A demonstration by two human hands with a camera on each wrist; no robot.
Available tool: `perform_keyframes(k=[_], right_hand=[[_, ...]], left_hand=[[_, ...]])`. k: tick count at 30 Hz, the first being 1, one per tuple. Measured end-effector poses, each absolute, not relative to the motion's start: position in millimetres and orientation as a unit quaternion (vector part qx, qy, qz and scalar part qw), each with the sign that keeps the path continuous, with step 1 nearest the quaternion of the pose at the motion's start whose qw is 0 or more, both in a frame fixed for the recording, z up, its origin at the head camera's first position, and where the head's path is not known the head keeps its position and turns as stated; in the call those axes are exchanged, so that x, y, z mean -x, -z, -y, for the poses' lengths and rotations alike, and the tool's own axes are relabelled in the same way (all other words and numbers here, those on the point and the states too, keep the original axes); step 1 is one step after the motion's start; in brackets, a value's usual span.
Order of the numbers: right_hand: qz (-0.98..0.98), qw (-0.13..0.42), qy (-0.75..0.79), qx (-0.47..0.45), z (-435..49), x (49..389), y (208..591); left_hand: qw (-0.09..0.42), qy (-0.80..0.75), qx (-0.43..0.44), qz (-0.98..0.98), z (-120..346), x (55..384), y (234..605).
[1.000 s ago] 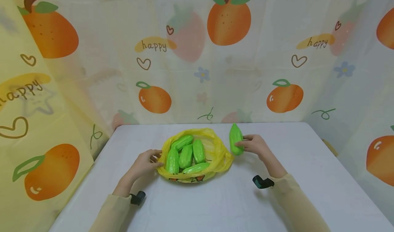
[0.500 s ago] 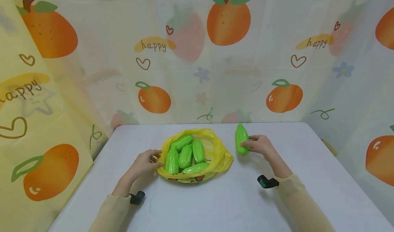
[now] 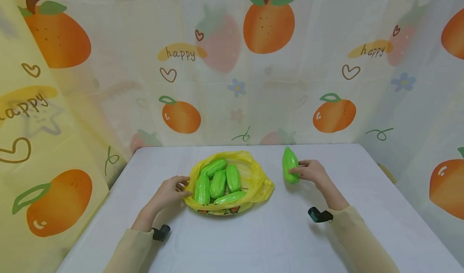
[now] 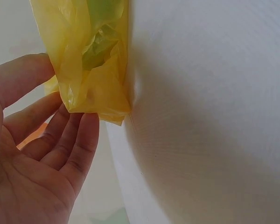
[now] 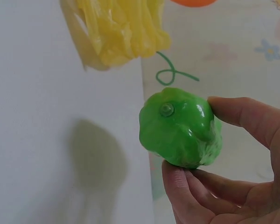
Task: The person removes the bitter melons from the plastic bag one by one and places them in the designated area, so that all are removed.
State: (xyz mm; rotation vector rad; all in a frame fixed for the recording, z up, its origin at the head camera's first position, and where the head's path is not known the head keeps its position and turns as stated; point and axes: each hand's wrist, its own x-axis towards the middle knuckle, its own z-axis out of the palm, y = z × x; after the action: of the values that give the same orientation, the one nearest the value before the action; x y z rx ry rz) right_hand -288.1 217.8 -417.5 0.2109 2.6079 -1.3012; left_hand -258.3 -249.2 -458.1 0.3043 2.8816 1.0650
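Observation:
In the head view my right hand [image 3: 313, 172] holds a glossy light-green bitter melon [image 3: 290, 166] upright above the table, right of a yellow plastic bag [image 3: 259, 180]. Thumb and fingertips pinch its side; its lumpy end with a small round nub [image 5: 167, 109] faces the right wrist camera. My left hand [image 3: 170, 191] touches the bag's left side with loosely bent fingers; the left wrist view shows the fingertips [image 4: 89, 122] against the thin plastic. Several more green bitter melons [image 3: 218, 184] lie inside the open bag.
A white-covered table [image 3: 239, 245] bears the bag, and its far edge meets a hanging curtain [image 3: 239, 112] printed with oranges. More printed cloth hangs at the left and right. Each wrist wears a small black camera [image 3: 320, 214].
My right hand has moved to the right with the bitter melon, farther from the bag. The left hand and the bag have stayed in place.

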Motion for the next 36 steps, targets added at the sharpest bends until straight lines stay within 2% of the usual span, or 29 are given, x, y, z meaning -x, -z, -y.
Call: perform_keyframes(k=[36], right_hand=[[-0.903,0.116,0.4,-0.109,-236.5,293.2,446.6]], left_hand=[[0.029,-0.351,-0.101,-0.931,250.0,259.3,458.9]])
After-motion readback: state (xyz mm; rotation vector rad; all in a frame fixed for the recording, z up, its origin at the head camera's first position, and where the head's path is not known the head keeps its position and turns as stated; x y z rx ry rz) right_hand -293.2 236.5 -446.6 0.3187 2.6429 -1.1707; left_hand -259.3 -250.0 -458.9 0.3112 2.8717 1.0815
